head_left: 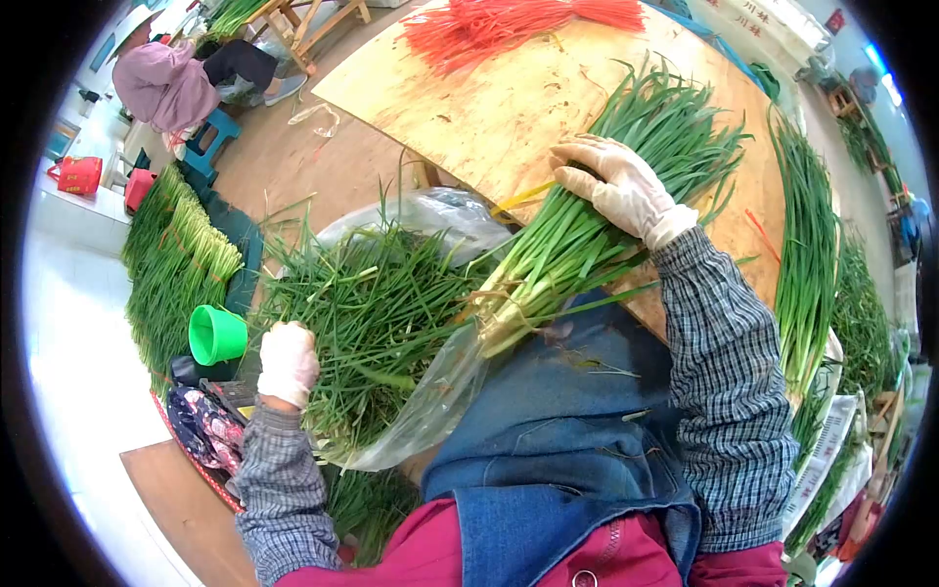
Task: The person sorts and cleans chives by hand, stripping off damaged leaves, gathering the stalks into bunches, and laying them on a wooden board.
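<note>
Green bunch: on wooden table, pale stalk ends overhanging near edge toward 7 o'clock, leafy tips toward 1; long axis 7–1. Right hand: gloved, laid across bunch, fingers toward 10; firmness of grip cannot be told. Left hand: gloved, curled closed at 9 o'clock side of loose leaf heap; contents, if any, hidden. Red strips: table's far edge, 12 o'clock.

Green leaves with pale stalks; red strips; tan counter; white gloves; black-and-white checked sleeves; blue denim apron; magenta top; bright green bucket; mauve jacket; blue stool.
</note>
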`<state>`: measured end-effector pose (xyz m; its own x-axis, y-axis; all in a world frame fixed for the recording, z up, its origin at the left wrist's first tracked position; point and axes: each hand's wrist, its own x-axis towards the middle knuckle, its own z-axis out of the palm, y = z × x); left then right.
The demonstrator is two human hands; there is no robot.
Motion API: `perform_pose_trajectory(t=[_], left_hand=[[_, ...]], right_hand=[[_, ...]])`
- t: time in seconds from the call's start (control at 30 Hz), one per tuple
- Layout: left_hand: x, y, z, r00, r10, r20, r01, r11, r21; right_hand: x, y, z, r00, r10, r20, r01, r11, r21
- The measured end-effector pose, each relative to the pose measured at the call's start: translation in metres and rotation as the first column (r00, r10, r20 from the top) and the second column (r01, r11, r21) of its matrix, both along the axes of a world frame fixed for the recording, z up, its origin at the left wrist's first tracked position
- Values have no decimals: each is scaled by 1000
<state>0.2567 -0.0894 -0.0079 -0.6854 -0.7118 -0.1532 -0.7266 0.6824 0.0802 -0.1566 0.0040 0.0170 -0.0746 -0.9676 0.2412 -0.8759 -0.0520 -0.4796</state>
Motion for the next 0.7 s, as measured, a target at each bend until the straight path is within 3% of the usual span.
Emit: perform_pose_trajectory(t=[0.07,0.13,0.23,0.3,0.37,0.4,0.5,0.53,0.57,0.6,0.63,0.7], left_hand=[[-23,1,-12,991,-97,-92,81,984,-156],[-94,11,11,868,-190,-459,209,978,-11],[-180,17,24,753,-219,-621,260,965,-26],[-229,7,15,671,-357,-650,339,927,-159],[-265,-7,15,817,-363,-449,332,931,-149],[-272,-10,16,874,-354,-333,325,935,-143],[-240,-32,37,774,-380,-506,202,906,-372],[-209,-46,38,587,-454,-670,115,866,-486],[-176,-46,58,599,-410,-688,33,871,-490],[-145,-50,59,512,-274,-814,-20,944,-330],[-106,-59,64,593,-287,-753,-86,907,-413],[-31,-67,51,888,67,-456,-311,816,-486]], right_hand=[[2,3,8,999,-29,38,29,999,-14],[1,6,5,999,-17,27,18,999,-38],[3,11,13,998,-39,58,42,997,-59],[3,15,11,997,-51,65,56,995,-85],[3,18,10,999,-44,24,46,992,-121],[5,19,12,999,-38,-12,35,990,-139],[5,21,13,995,-21,-103,8,992,-125],[2,21,11,994,-9,-110,-4,994,-113],[0,21,8,993,2,-115,-14,994,-105],[-2,21,5,988,0,-152,-12,997,-77],[-3,20,2,984,4,-179,-15,998,-60],[-4,16,-2,971,27,-239,-33,999,-22]])
